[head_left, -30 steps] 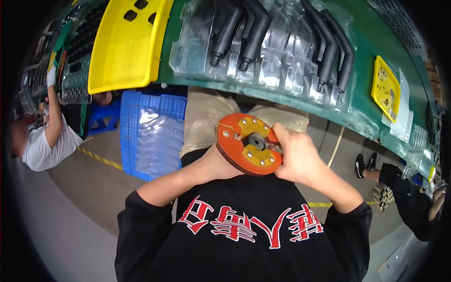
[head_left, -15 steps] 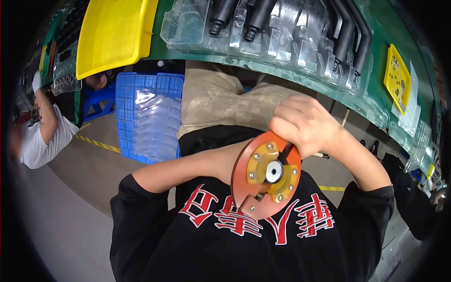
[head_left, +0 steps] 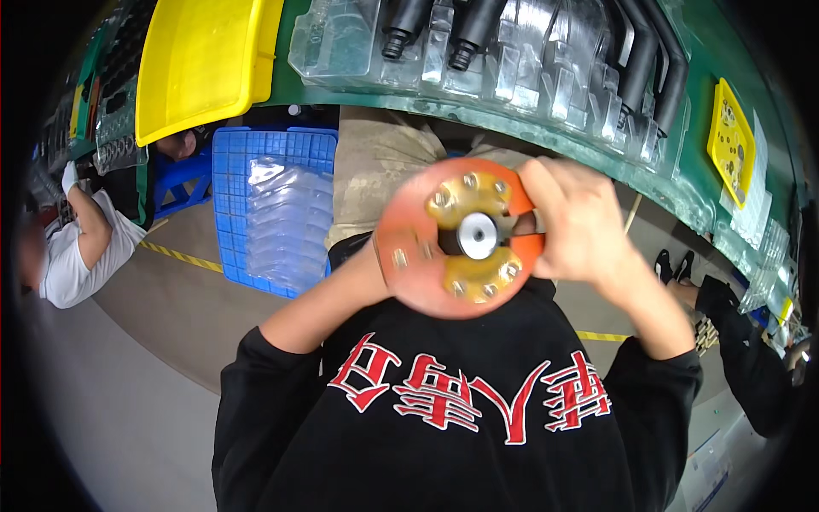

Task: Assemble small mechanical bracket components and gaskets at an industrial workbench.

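Observation:
In front of my chest is a round orange disc [head_left: 409, 273], blurred by motion. Two curved amber blocks with screws sit on its face, around a silver round centre piece [head_left: 478, 236]. A dark slot opens at its right edge. There my right hand [head_left: 580, 224] is closed on the rim, its fingers bent and partly smeared. My left forearm [head_left: 328, 299] runs up behind the disc's left side. The disc hides my left hand, so its fingers do not show.
Beyond my lap, a green table [head_left: 546, 135] carries a clear plastic tray [head_left: 328, 51] with black tubular parts [head_left: 473, 34], a yellow bin [head_left: 196, 77] and a small yellow tray [head_left: 735, 145]. A blue crate [head_left: 230, 205] with clear plastic pieces stands left. A person [head_left: 98, 247] sits far left.
The disc has moved up and a little left, turning so that its slot faces right. My right hand has shifted right and down with its rim.

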`<state>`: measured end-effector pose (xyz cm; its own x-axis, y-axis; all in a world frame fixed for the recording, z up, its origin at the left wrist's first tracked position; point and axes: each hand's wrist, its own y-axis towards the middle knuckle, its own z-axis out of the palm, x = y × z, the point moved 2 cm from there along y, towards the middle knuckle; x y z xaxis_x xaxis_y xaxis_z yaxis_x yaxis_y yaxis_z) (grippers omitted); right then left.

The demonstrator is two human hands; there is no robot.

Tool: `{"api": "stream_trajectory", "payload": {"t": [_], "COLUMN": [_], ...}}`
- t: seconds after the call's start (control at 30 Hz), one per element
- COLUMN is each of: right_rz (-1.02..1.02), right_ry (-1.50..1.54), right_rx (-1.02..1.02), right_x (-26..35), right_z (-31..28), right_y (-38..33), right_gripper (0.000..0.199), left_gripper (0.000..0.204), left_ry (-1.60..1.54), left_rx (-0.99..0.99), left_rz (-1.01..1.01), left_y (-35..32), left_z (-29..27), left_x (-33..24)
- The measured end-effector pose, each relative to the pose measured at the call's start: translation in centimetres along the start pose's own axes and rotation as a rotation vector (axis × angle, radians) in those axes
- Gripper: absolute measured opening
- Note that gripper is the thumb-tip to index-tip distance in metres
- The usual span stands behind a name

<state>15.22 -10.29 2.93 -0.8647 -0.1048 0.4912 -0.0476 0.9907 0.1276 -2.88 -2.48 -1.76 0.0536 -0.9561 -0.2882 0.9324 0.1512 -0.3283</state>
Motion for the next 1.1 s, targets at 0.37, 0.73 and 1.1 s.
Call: {"api": "stream_trajectory", "payload": {"t": [0.37, 0.73, 1.1], "right_rz": [-0.618, -0.148, -0.173], "right_ry": [-0.125, 0.073, -0.113], "right_rx": [-0.108, -0.127, -0.071], "right_x": [-1.5, -0.9, -0.2], "right_z": [-3.8, -1.8, -2.7], "right_y": [4.3, 2.6, 2.5], "right_gripper": [0.03, 0.028, 0.039], "left_gripper": [0.042, 0.048, 0.061], "left_ry": [1.05, 0.991, 0.989], "left_rx": [0.128, 0.269, 0.333], "left_rz": [0.095, 0.286, 0.074], "left_y": [1.7, 2.2, 2.4], "left_z": [5.3, 2.9, 1.9], "left_x": [-4.3, -5.5, -4.7]}}
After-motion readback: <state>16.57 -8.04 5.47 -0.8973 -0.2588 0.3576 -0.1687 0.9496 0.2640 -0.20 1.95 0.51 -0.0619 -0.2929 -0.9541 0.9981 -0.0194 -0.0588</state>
